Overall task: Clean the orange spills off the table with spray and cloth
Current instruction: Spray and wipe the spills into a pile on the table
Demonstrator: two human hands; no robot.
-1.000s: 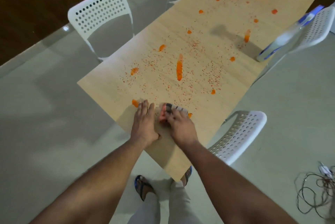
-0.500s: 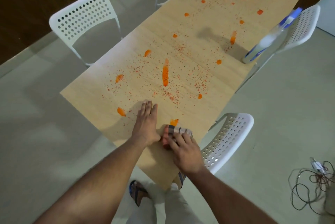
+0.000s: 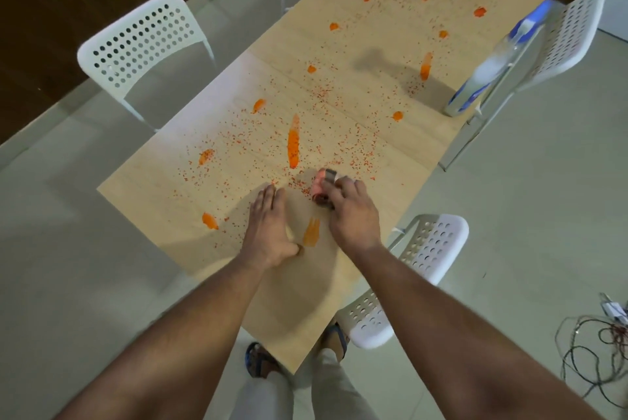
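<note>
The right hand (image 3: 353, 212) grips a wadded cloth (image 3: 323, 187) against the surface (image 3: 170, 188), fingers curled over it, just short of the long orange streak (image 3: 293, 144). The left hand (image 3: 272, 229) lies flat and released beside it, bracing. A pale smear (image 3: 311, 232) sits between the hands, nearer the person than the streak. Firm overlapping strokes, refolding to a fresh face, should lift rather than spread. The spray bottle (image 3: 489, 63) stands well beyond the streak, at the surface's right edge.

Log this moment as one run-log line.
phase: wiping | right hand: grips cloth on table | left hand: flat on table | spray bottle: untouched, far edge | orange spills: mostly remaining
</note>
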